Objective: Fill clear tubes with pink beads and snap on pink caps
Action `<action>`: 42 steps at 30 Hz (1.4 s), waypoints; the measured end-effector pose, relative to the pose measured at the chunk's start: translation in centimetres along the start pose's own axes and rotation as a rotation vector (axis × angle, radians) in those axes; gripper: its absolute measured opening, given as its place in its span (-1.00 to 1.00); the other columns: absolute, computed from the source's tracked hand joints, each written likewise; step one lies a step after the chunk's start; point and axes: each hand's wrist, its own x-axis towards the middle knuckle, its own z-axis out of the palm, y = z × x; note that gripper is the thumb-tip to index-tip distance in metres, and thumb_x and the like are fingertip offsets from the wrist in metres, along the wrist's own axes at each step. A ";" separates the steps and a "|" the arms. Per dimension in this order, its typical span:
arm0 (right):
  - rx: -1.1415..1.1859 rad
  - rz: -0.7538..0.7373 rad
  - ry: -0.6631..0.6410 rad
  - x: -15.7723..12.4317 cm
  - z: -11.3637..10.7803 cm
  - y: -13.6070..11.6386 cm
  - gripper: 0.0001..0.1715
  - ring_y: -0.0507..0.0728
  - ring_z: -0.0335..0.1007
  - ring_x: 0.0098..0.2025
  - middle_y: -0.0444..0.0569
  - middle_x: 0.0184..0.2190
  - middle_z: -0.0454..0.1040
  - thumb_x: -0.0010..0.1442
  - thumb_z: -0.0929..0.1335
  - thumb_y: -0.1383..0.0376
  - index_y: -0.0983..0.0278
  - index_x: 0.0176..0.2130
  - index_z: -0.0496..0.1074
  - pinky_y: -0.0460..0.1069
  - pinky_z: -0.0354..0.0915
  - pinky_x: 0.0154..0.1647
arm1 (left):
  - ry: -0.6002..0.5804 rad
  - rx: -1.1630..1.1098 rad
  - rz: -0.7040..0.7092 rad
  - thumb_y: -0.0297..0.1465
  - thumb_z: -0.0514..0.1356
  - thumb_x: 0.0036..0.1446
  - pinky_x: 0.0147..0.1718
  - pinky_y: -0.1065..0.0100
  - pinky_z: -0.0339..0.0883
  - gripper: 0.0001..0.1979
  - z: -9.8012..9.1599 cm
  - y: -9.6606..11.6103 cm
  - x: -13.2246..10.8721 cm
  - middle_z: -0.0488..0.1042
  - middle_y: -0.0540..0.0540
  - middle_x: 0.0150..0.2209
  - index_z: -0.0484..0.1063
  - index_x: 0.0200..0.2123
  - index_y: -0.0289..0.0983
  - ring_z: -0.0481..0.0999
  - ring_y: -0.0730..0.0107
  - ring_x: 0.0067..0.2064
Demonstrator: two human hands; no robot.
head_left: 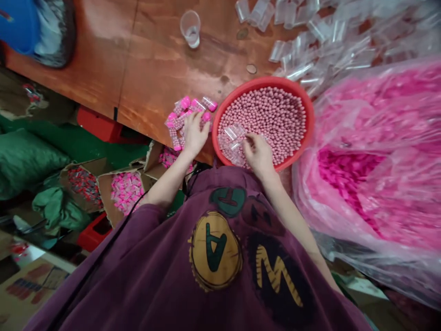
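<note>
A red basin (308, 105) full of small pink beads (272, 115) sits at the near edge of the wooden table (144, 59). My right hand (257, 154) is inside it, fingers curled around clear plastic tubes (232, 137) lying on the beads. My left hand (193, 133) rests palm down, fingers spread, on a small pile of bead-filled tubes with pink caps (188, 110) just left of the basin.
Empty clear tubes (310, 37) are heaped at the table's far right. A clear cup (190, 28) stands farther back. A big plastic bag of pink caps (372, 161) lies to the right. Cardboard boxes of filled tubes (126, 191) sit on the floor at left.
</note>
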 end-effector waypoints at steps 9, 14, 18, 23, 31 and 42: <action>-0.238 0.226 0.112 1.2 -1.1 4.1 -0.57 0.56 0.45 0.34 0.38 0.24 0.66 0.51 0.40 0.19 0.31 0.21 0.68 0.53 0.36 0.47 | -0.439 0.356 0.349 -0.54 0.30 0.40 0.57 -0.25 0.32 -0.70 8.6 4.1 -0.1 0.66 -0.43 0.28 0.75 0.11 -0.34 0.48 -0.30 0.43; -0.284 0.227 -0.035 2.3 -0.7 1.1 -0.44 0.58 0.40 0.44 0.37 0.34 0.65 0.55 0.37 0.24 0.33 0.41 0.60 0.51 0.30 0.50 | -0.471 0.312 0.290 -0.71 0.28 0.21 0.50 -0.18 0.38 -0.65 10.9 4.7 2.0 0.70 -0.38 0.15 0.76 -0.06 -0.30 0.55 -0.27 0.37; -0.222 0.233 -0.139 3.8 -0.9 0.7 -0.35 0.59 0.44 0.43 0.38 0.38 0.66 0.51 0.37 0.27 0.36 0.47 0.58 0.47 0.36 0.45 | -0.473 0.028 0.141 -0.72 0.27 0.16 0.26 0.01 0.54 -0.59 10.8 5.1 2.5 0.71 -0.18 -0.14 0.73 -0.01 -0.29 0.67 0.02 0.01; -0.047 0.141 -0.094 4.0 -1.1 2.0 -0.47 0.46 0.59 0.25 0.27 0.21 0.76 0.43 0.40 0.24 0.31 0.29 0.67 0.35 0.45 0.41 | -0.420 -0.387 0.026 -0.60 0.41 0.14 0.16 0.19 0.57 -0.40 10.0 5.5 2.0 0.72 -0.14 0.10 0.64 0.26 -0.21 0.65 0.27 -0.03; 0.183 0.076 -0.146 3.7 -0.8 1.7 -0.48 0.39 0.62 0.27 0.22 0.25 0.76 0.53 0.34 0.21 0.31 0.32 0.64 0.30 0.50 0.47 | -0.638 -0.493 -0.125 -0.44 0.54 -0.06 0.09 0.26 0.60 -0.57 8.7 6.3 2.6 0.75 -0.07 -0.09 0.68 -0.05 -0.28 0.67 0.29 -0.07; -0.028 0.415 0.444 -6.7 -10.5 9.6 -0.56 0.33 0.70 0.13 0.18 0.08 0.80 0.59 0.26 0.27 0.20 0.11 0.73 0.22 0.57 0.32 | -0.518 0.532 0.347 -0.29 0.10 0.66 0.47 -0.33 0.42 -0.61 9.4 8.1 4.1 0.54 -0.21 0.41 0.55 0.38 -0.17 0.57 -0.26 0.38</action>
